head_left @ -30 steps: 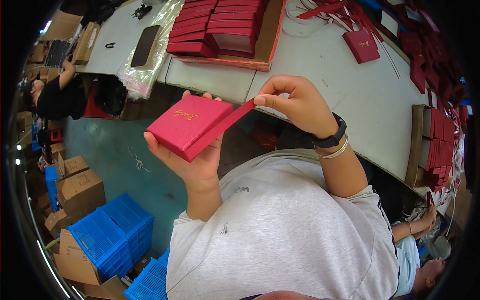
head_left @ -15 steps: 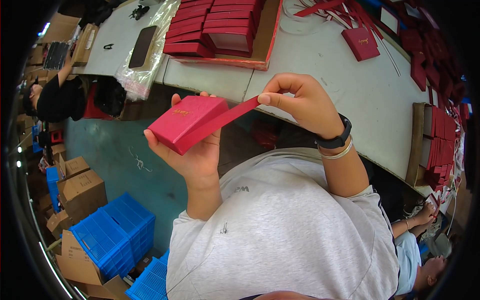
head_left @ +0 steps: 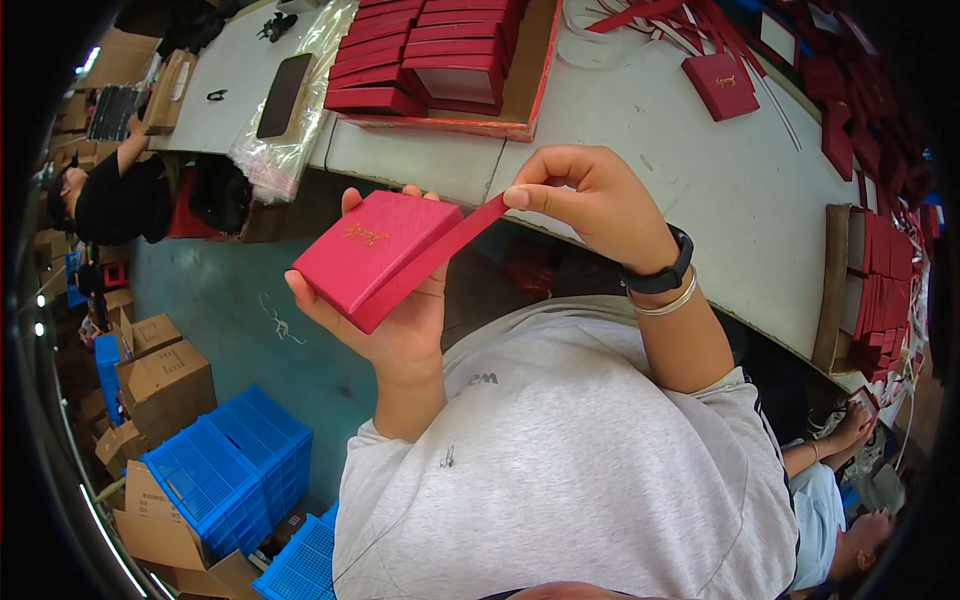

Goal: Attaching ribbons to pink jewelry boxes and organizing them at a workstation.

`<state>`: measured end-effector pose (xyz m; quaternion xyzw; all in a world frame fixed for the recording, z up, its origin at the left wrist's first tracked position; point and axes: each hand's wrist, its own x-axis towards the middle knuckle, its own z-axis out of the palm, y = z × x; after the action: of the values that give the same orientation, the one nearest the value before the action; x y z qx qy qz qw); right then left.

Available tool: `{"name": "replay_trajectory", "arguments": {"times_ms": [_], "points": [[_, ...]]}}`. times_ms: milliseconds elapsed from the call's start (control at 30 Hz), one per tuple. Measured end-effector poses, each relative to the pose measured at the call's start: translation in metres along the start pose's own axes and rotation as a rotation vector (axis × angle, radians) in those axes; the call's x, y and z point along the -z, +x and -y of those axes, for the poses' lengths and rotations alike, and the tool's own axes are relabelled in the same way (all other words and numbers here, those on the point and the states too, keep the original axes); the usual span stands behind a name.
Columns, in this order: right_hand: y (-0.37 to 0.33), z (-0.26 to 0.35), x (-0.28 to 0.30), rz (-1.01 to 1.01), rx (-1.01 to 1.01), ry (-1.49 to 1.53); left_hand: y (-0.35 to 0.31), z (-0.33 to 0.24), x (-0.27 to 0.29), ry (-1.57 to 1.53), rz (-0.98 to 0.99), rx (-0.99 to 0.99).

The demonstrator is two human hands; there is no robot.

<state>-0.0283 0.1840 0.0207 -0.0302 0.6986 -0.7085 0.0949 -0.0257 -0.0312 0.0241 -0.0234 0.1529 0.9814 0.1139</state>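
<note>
A red gift box (head_left: 375, 250) with gold lettering on its top rests in my left hand (head_left: 405, 335), whose fingers wrap round its edges. It is tilted, its top turned toward me. Along the box's near right side runs a flat red strip (head_left: 440, 252), like a ribbon. My right hand (head_left: 590, 200) pinches the free end of this strip between thumb and forefinger, off to the right of the box. The strip looks taut between the box and my right hand. Its other end, at the lower corner of the box, I cannot make out clearly.
Ahead on the white table (head_left: 420, 150), a carton (head_left: 535, 90) holds rows of red boxes. Left of it lies a phone (head_left: 285, 95) on clear plastic bags. One red box (head_left: 720, 85) sits near loose ribbons; another carton (head_left: 835, 290) stands right. Blue crates (head_left: 235, 465) stand lower left.
My right hand has moved slightly left and toward the box with the strip's end. The box in my left hand has turned a little, showing more of its top.
</note>
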Motion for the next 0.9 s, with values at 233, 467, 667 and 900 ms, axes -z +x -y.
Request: {"name": "replay_trajectory", "arguments": {"times_ms": [233,467,667,900], "points": [[-0.001,-0.001,-0.002,-0.007,0.005,0.015,-0.001,0.004,-0.003,-0.064,-0.007,0.125],[-0.008,-0.007,-0.009,0.008,0.067,-0.035,-0.003,0.015,-0.001,-0.157,0.033,0.3],[-0.014,-0.016,-0.027,0.065,0.419,0.058,-0.007,0.016,0.003,0.122,-0.064,0.227],[-0.022,0.0,-0.034,0.153,0.355,0.165,-0.01,0.017,0.003,0.287,0.042,0.053]]}}
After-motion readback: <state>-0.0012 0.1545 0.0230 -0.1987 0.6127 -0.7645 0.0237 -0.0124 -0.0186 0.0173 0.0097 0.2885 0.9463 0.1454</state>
